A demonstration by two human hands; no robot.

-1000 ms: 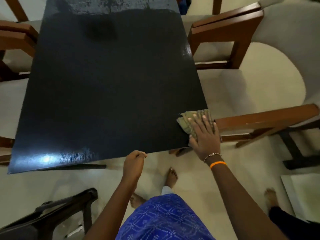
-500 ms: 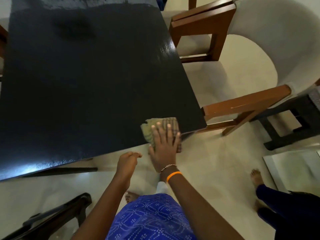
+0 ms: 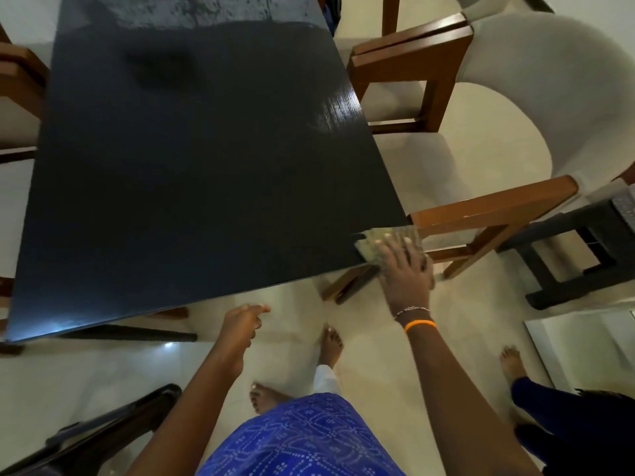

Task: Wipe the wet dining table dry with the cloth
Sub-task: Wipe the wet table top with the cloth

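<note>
**Cloth pressed flat at near right corner of tabletop**

Right hand [image 3: 405, 273] lies palm-down on the folded cloth [image 3: 372, 247], fingers spread and straight, no pinch. A flat press likely keeps the whole pad in contact so it soaks water instead of skidding. Cloth sits right at the near right corner of the dark tabletop [image 3: 192, 159], partly overhanging the edge, probably to catch water at the rim. Hand is motion-blurred. Left hand [image 3: 240, 326] hangs off the near edge over the floor, loosely curled, holding nothing, apparently just for balance. Far end of the tabletop shows mottled shine, looks wet, so plenty left. Wooden chair [image 3: 488, 214] sits just beside the corner; a wide stroke might bump it.
</note>
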